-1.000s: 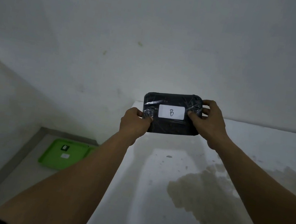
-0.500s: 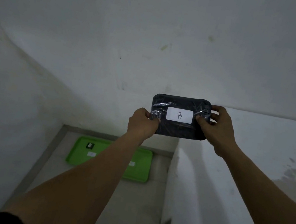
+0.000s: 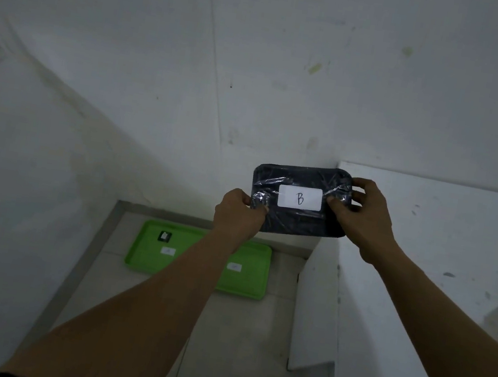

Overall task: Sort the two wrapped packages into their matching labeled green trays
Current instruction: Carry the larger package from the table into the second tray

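I hold a dark package [image 3: 296,220] wrapped in clear film, with a white label reading "B", in the air in front of me. My left hand [image 3: 238,216] grips its lower left corner and my right hand [image 3: 363,218] grips its right end. Below, on the floor by the wall, lie green trays [image 3: 246,280] side by side, each with a small white label; my left forearm hides where they meet. The left tray [image 3: 146,250] also carries a small black tag. The second package is not in view.
A white table [image 3: 422,281] with a stained top fills the right side; its corner stands close to the trays. White walls close off the back and left. Grey tiled floor [image 3: 232,348] stretches between me and the trays.
The view has swung left and down, away from the table top. The green trays on the floor have come further into view. Both hands keep their hold on the package.
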